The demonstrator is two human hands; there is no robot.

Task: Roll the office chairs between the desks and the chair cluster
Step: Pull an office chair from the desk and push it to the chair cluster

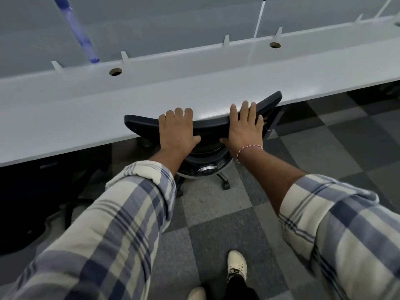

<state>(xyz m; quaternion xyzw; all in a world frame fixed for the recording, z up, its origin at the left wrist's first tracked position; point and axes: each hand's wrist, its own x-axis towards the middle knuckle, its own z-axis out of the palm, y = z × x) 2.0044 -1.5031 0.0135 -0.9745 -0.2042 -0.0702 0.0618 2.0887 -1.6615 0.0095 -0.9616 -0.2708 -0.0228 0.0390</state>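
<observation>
Room: an office bay with grey partition panels standing behind a long pale grey tabletop that runs across the view from lower left to upper right.
Tabletop: bare along its visible length, with two round cable holes, one at the left and one at the right; white clips along the back edge hold the panels.
Floor: carpet tiles in a grey checker pattern; the space under the tabletop at the left is dark and unclear.
Office chair: a black office chair is pushed up to the tabletop, its curved backrest top lying across the front edge and its wheeled base on the carpet just below.
Left hand: the left hand lies over the backrest top left of centre, fingers curled over the far side and thumb on the near side, so the grip is closed on the chair.
Right hand: the right hand grips the same top edge right of centre, fingers spread over it and thumb beneath; a thread band circles the wrist.
Sleeves: plaid, rolled up the forearms.
Feet: pale shoes stand on the carpet behind the chair.
</observation>
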